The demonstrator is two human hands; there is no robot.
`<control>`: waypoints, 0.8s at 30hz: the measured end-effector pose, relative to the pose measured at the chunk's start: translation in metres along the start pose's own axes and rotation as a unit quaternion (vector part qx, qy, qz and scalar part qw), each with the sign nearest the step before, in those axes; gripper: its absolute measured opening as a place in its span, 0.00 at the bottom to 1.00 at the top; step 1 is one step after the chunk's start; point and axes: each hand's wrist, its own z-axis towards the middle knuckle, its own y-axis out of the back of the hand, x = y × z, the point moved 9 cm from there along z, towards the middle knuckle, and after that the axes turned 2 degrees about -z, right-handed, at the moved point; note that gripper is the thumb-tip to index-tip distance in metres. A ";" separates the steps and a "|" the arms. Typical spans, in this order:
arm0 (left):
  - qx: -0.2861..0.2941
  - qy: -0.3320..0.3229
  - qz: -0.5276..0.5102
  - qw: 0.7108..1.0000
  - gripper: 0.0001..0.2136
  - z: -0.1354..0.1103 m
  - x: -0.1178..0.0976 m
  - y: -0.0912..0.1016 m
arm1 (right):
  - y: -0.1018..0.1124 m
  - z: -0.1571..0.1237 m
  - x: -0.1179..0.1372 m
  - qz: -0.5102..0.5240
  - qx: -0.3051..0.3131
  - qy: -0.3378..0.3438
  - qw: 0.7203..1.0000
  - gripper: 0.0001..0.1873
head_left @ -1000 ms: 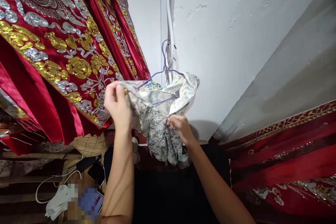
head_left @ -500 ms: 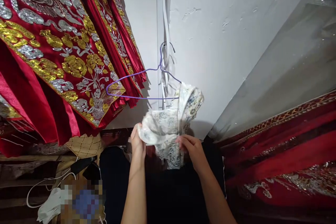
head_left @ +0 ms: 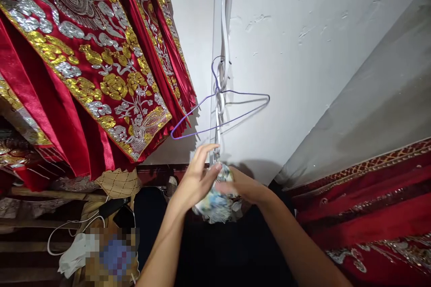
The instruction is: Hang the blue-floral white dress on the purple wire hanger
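Head view: looking down on a bunched, patterned garment point(head_left: 215, 208) between both hands, in front of the bottom edge of the white wall point(head_left: 286, 76). Spread wide at the left hand point(head_left: 195, 179) — thumb at the cloth, fingers raised above. Blurred at the right hand point(head_left: 244, 184), fingers across the garment — cannot tell whether gripping or only touching. Hanging above, a purple hanger point(head_left: 198, 132); along the wall's left edge, red embroidered drapery point(head_left: 114, 85).
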 end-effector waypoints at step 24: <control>0.197 0.163 0.315 0.914 0.11 -0.023 0.128 0.065 | 0.144 0.023 0.062 -0.378 -0.272 0.089 0.881 0.10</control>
